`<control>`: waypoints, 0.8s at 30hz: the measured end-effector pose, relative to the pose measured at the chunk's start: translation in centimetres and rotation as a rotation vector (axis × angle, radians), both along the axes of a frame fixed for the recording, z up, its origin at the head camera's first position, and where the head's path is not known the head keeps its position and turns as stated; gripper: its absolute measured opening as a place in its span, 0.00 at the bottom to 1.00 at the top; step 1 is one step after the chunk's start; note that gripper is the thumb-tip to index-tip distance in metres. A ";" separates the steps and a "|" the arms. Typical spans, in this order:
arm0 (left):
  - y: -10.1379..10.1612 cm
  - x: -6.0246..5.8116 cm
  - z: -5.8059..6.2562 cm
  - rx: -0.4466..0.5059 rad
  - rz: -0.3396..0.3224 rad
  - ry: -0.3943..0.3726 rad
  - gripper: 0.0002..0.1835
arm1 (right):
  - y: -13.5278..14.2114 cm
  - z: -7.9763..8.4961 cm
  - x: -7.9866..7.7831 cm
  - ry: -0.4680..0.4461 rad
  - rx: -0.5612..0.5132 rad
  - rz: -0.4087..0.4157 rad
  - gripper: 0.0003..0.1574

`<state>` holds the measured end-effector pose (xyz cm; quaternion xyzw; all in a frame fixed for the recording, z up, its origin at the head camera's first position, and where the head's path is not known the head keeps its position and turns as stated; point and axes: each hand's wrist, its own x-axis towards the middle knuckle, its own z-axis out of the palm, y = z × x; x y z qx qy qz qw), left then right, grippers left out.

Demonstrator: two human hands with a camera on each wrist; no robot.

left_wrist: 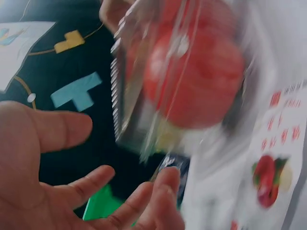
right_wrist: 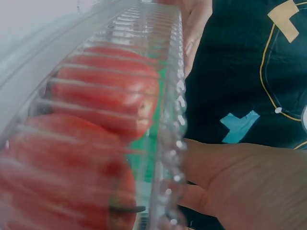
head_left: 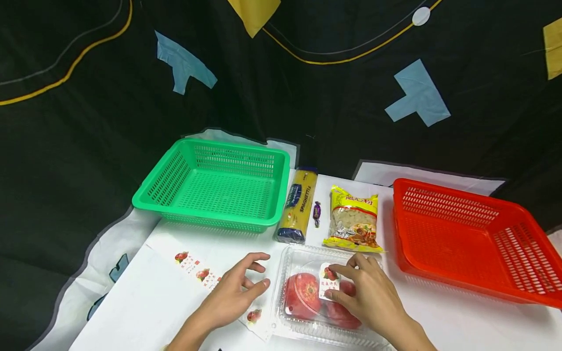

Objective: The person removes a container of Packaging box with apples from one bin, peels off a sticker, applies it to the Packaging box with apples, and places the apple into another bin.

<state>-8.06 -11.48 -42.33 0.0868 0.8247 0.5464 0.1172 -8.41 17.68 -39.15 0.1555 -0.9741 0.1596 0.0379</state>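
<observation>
A clear plastic clamshell box (head_left: 303, 331) with red apples (head_left: 304, 295) inside lies at the table's front. Over its lid, my right hand (head_left: 373, 295) holds a white sticker label (head_left: 329, 282) with a fruit picture between thumb and index finger. Whether the label touches the lid cannot be told. My left hand (head_left: 234, 292) is left of the box, fingers spread and loosely bent, holding nothing. Beneath it runs a strip of similar labels (head_left: 203, 274), partly hidden by that hand. The right wrist view shows the box's ridged side and the apples (right_wrist: 108, 93).
Behind stand a green basket (head_left: 228, 222) on the left and a red basket (head_left: 456, 280) on the right. Between them lie a spaghetti pack (head_left: 300, 204), a purple-wrapped candy (head_left: 317, 213) and a yellow pasta bag (head_left: 353, 219). A dark cloth (head_left: 307, 112) hangs at the back.
</observation>
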 end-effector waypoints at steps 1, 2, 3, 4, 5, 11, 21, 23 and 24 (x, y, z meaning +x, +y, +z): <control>0.2 0.0 -0.1 0.031 -0.038 -0.021 0.25 | 0.0 -0.1 0.0 0.003 -0.004 0.000 0.30; 0.5 -0.1 -0.3 0.059 -0.073 -0.042 0.26 | 0.0 -0.1 0.0 0.008 -0.007 0.000 0.30; 0.7 -0.1 -0.3 0.088 -0.101 -0.065 0.26 | 0.1 -0.2 0.1 0.015 -0.012 0.005 0.29; 0.8 -0.1 -0.4 0.116 -0.122 -0.092 0.27 | 0.1 -0.2 0.1 0.023 -0.016 0.012 0.28; 1.0 -0.2 -0.5 0.142 -0.134 -0.119 0.28 | 0.1 -0.3 0.1 0.032 -0.019 0.021 0.28; 1.7 -0.3 -0.9 0.193 -0.140 -0.138 0.32 | 0.4 -0.5 0.3 0.067 -0.046 0.047 0.22; 1.9 -0.9 -1.4 0.265 -0.216 -0.178 0.33 | 2.0 -0.3 0.6 0.083 -0.117 0.000 0.18; 1.9 -1.0 -1.4 0.277 -0.234 -0.190 0.31 | 2.3 -0.2 0.7 0.108 -0.130 -0.002 0.18; 1.9 -1.0 -1.3 0.275 -0.242 -0.187 0.29 | 2.5 -0.2 0.7 0.108 -0.140 -0.011 0.18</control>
